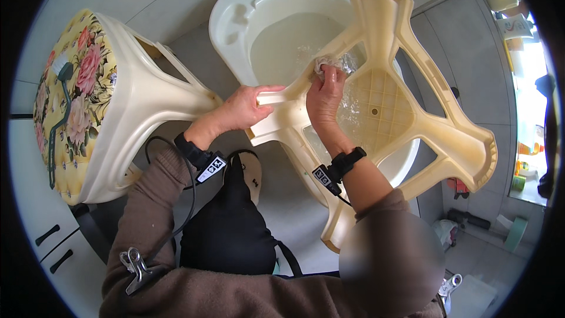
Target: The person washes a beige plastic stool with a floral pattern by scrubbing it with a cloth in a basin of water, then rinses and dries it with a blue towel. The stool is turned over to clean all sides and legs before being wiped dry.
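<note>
A cream plastic stool [385, 23] is tipped over a white tub [226, 29], its legs splayed and its ribbed underside showing. My left hand [244, 108] is closed around the end of the leg nearest me. A wet, whitish cloth [323, 61] is bunched in the fingers of my right hand [327, 95], pressed against the rail between two legs. Cloudy water [288, 41] lies in the tub, and wet glints show beside the cloth. The cloth's underside is hidden by my fingers.
Left of me, a second stool [135, 88] lies on its side, its floral seat toward the left. Against that seat shows a dark teal long-handled brush [66, 70]. Bottles [524, 165] stand by the bright right edge. A cabinet [35, 212] with black handles is lower left.
</note>
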Demonstrator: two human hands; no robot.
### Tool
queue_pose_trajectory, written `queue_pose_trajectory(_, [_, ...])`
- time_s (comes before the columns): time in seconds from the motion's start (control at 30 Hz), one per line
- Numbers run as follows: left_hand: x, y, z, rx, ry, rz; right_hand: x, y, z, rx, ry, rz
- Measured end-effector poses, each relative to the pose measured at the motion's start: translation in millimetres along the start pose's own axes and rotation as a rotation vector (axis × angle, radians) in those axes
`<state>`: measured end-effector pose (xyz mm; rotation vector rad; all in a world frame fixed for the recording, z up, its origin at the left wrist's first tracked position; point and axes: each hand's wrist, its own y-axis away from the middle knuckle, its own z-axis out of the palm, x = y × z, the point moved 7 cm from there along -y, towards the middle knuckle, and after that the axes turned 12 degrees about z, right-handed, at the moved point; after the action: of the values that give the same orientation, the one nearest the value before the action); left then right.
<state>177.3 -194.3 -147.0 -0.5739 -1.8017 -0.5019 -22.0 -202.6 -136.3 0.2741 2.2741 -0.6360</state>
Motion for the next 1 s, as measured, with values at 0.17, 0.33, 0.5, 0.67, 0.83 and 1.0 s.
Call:
queue_pose_trajectory(0.17, [-15,2,3,0.094,0.168,-0.006,15,31,11,-0.218,0.057,0.175])
queue_pose_trajectory(0.33, [-28,9,10,0.092,0.359,-0.120,24,35,12,-0.536,0.113,0.229])
queue_pose_trajectory(0.5, [-29,10,15,0.101,0.418,-0.100,41,-23,-5,-0.729,0.128,0.614])
queue_pose_trajectory(0.67, [-24,11,18,0.087,0.287,-0.095,6,-114,-37,-0.002,0.075,0.180])
queue_pose_trajectory(0.83, [-14,18,20,0.015,0.072,-0.107,1,-83,-14,0.112,0.147,-0.057])
queue_pose_trajectory(1.0, [-15,25,26,0.071,0.093,-0.037,30,-20,13,-0.047,0.097,0.034])
